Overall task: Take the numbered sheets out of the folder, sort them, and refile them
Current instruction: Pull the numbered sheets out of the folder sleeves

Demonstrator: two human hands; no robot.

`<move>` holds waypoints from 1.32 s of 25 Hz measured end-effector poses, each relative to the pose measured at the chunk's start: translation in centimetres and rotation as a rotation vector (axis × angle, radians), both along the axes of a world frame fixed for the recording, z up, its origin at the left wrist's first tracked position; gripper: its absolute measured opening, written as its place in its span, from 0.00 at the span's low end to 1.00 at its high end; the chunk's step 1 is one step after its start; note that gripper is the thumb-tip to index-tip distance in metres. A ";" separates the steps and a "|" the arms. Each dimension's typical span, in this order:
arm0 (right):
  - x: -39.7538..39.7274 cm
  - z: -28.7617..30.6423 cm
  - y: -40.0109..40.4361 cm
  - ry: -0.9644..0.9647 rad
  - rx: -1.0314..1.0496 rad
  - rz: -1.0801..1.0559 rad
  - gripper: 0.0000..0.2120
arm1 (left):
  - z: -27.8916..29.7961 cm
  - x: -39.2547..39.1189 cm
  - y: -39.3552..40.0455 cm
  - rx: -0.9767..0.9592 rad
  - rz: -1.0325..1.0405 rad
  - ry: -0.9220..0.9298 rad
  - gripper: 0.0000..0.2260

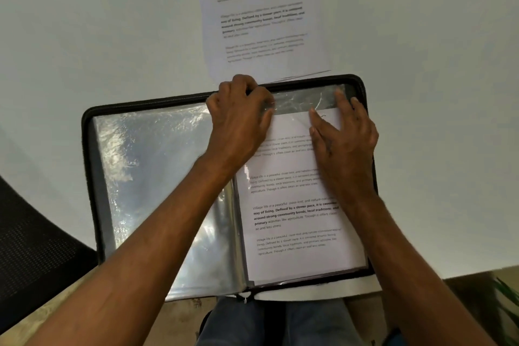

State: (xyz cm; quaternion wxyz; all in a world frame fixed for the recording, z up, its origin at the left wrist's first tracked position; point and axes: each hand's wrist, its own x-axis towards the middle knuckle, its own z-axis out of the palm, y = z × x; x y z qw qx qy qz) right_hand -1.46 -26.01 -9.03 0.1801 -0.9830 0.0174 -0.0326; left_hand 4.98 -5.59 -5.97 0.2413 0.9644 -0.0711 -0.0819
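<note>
Clear plastic sleeves fill the black zip-edged display folder (87,149), which lies open on the pale worktop (84,22) with its near edge overhanging toward the person's lap. At the folder's right half a white printed sheet (295,213) sits partly inside its clear plastic sleeve (303,98), with a band of empty sleeve showing above the sheet's top edge. The left hand (238,118), at about 12 o'clock on the folder, has its fingers curled at the sleeve's mouth, apparently pinching the plastic; whether paper is caught as well cannot be told. The right hand (345,135), at about 2 o'clock, lies spread and flat on the sheet's upper right part, fingertips (339,93) reaching onto the empty band. Whether the sheet is going in or coming out cannot be judged from this view. Either way the step goes best if the left hand holds the mouth open and taut while the flat right hand slides the paper squarely, so no corner snags. Beyond the folder, at 12 o'clock, a small stack of white printed sheets (264,17) rests on the worktop, its near edge just beside the left hand.
</note>
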 end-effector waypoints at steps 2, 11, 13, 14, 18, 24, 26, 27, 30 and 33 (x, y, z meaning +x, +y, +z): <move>-0.4 0.6 -0.1 -0.013 0.140 -0.009 0.18 | 0.3 0.4 0.2 -0.005 -0.010 -0.006 0.08; 0.0 3.6 -0.3 0.072 0.810 -0.486 0.26 | 2.6 3.3 1.7 -0.344 -0.015 0.250 0.15; 0.1 3.8 -0.3 0.149 0.850 -0.499 0.21 | 2.8 4.1 1.7 -0.292 -0.057 0.303 0.15; 0.1 3.9 -0.2 0.176 0.851 -0.492 0.19 | 2.8 4.4 1.7 -0.261 -0.087 0.328 0.14; -0.2 4.5 0.1 0.196 0.965 -0.498 0.14 | 2.6 5.5 1.4 -0.184 -0.191 0.400 0.09; -0.5 4.4 0.2 0.165 1.069 -0.517 0.13 | 2.3 5.7 0.0 -0.151 -0.277 0.426 0.08; -0.5 4.4 0.1 0.168 1.085 -0.521 0.13 | 2.1 5.6 -0.3 -0.122 -0.315 0.444 0.06; -0.6 4.4 0.1 0.171 1.085 -0.523 0.13 | 1.9 5.6 -0.4 -0.108 -0.331 0.444 0.06; -0.6 4.5 -0.4 0.181 1.051 -0.520 0.13 | 2.0 5.7 -0.6 -0.107 -0.285 0.385 0.04; -0.8 4.5 -0.9 0.231 1.008 -0.495 0.13 | 2.3 6.9 -0.7 -0.115 -0.127 0.192 0.02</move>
